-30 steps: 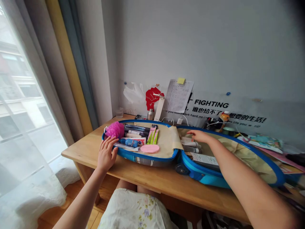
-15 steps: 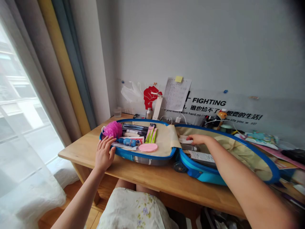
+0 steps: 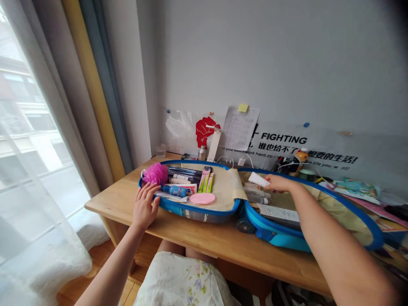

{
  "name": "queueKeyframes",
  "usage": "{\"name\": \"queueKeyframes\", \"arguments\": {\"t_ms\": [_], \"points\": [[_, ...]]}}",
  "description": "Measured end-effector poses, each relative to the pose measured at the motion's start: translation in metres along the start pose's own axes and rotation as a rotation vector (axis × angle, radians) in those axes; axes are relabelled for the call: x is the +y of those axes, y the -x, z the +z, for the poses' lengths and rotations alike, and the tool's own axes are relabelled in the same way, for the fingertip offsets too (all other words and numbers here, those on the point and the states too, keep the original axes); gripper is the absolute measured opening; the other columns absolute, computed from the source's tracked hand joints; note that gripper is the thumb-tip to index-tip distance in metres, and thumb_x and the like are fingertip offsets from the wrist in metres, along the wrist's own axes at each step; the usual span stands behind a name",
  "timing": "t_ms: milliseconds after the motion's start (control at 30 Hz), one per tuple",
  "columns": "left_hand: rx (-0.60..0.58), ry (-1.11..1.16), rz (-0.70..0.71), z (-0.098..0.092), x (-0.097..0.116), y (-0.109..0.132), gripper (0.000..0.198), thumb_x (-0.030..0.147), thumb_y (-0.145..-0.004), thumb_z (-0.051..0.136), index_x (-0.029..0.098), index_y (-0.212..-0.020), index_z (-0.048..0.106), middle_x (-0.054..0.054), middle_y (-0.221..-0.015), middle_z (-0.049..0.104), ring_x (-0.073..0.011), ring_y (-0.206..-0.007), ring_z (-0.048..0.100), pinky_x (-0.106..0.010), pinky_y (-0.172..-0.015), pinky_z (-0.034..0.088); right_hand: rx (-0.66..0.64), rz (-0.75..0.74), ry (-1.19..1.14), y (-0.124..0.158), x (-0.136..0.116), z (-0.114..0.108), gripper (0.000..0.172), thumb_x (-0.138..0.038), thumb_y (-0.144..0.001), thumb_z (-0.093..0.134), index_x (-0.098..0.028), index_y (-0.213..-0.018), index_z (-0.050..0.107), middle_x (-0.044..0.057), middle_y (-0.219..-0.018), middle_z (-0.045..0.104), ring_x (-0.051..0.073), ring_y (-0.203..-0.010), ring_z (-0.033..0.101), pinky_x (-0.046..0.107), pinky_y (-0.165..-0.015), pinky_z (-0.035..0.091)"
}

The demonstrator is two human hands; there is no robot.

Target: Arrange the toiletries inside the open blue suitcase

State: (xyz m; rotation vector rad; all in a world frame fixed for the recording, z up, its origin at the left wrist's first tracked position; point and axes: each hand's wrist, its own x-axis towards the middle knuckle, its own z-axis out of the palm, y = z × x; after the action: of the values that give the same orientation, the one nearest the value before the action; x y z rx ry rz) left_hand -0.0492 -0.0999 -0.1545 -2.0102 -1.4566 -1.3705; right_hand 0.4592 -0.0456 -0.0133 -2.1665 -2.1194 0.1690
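A blue suitcase (image 3: 191,208) lies spread flat on the wooden desk. My left hand (image 3: 146,204) rests on its left rim, fingers spread, beside a pink bath puff (image 3: 155,173). Over the right half, my right hand (image 3: 276,182) pinches a small white packet (image 3: 259,179); what it holds cannot be made out. Below that packet are clear bottles (image 3: 257,197) and a box with printed text (image 3: 279,212). The left half contains a blue bottle (image 3: 177,191), a pink oval case (image 3: 202,198), green-and-pink packaged sticks (image 3: 206,180) and dark long items (image 3: 185,171).
Behind the suitcase stand a silver bottle (image 3: 202,152), a white lamp (image 3: 214,145) and an orange-topped bottle (image 3: 301,159). Packets and papers (image 3: 357,189) crowd the desk's right side. A curtain (image 3: 92,85) and window are at left.
My right hand has lifted the white packet up from among the things in the right half. My left hand stays on the rim. The view has shifted slightly.
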Motion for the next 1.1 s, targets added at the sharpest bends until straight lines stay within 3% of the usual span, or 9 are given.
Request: {"name": "queueKeyframes", "arguments": {"t_ms": [100, 233, 400, 567, 700, 1100], "points": [[0.007, 0.0, 0.001, 0.001, 0.0, 0.0, 0.04, 0.04, -0.097, 0.036, 0.02, -0.121, 0.061, -0.011, -0.129, 0.063, -0.0275, -0.131, 0.048, -0.047, -0.114, 0.03, 0.06, 0.015, -0.167, 0.005, -0.019, -0.015, 0.036, -0.033, -0.079, 0.065, -0.015, -0.109, 0.065, 0.007, -0.077, 0.071, 0.013, -0.057, 0.062, 0.022, -0.051, 0.049], [0.006, 0.002, -0.004, 0.001, 0.001, 0.0, 0.04, 0.04, -0.097, 0.036, 0.02, -0.121, 0.061, -0.011, -0.129, 0.063, -0.0279, -0.131, 0.048, -0.048, -0.114, 0.03, 0.1, -0.07, -0.288, -0.008, -0.08, -0.017, 0.038, -0.033, -0.091, 0.051, -0.014, -0.124, 0.058, 0.006, -0.087, 0.072, 0.009, -0.062, 0.061, 0.018, -0.056, 0.048], [0.008, 0.007, -0.015, 0.001, 0.002, -0.001, 0.04, 0.04, -0.097, 0.036, 0.02, -0.12, 0.062, -0.011, -0.128, 0.064, -0.0278, -0.13, 0.049, -0.048, -0.113, 0.031, 0.018, -0.194, -0.246, -0.041, -0.185, 0.014, 0.029, -0.033, -0.09, 0.058, -0.016, -0.113, 0.065, 0.003, -0.087, 0.071, 0.011, -0.069, 0.063, 0.022, -0.065, 0.051], [-0.002, -0.003, 0.004, 0.001, 0.001, 0.0, 0.04, 0.039, -0.098, 0.036, 0.02, -0.12, 0.062, -0.011, -0.128, 0.064, -0.0274, -0.131, 0.049, -0.048, -0.113, 0.031, -0.014, -0.275, -0.121, -0.062, -0.262, 0.053, 0.034, -0.039, -0.092, 0.058, -0.017, -0.118, 0.06, 0.007, -0.119, 0.063, 0.018, -0.102, 0.062, 0.04, -0.088, 0.054], [-0.002, -0.003, 0.002, 0.001, 0.002, 0.0, 0.039, 0.039, -0.098, 0.036, 0.02, -0.12, 0.063, -0.01, -0.129, 0.064, -0.0272, -0.131, 0.049, -0.048, -0.114, 0.03, -0.016, -0.319, -0.046, -0.067, -0.282, 0.072, 0.035, -0.039, -0.093, 0.057, -0.018, -0.121, 0.059, 0.008, -0.125, 0.06, 0.019, -0.107, 0.061, 0.042, -0.092, 0.053], [-0.008, 0.003, -0.006, 0.001, 0.001, 0.001, 0.039, 0.039, -0.098, 0.036, 0.021, -0.121, 0.062, -0.01, -0.129, 0.064, -0.0272, -0.131, 0.049, -0.049, -0.113, 0.031, 0.024, -0.405, -0.05, -0.071, -0.283, 0.091, 0.038, -0.039, -0.093, 0.058, -0.018, -0.125, 0.056, 0.009, -0.127, 0.059, 0.02, -0.109, 0.06, 0.043, -0.093, 0.053]]}}
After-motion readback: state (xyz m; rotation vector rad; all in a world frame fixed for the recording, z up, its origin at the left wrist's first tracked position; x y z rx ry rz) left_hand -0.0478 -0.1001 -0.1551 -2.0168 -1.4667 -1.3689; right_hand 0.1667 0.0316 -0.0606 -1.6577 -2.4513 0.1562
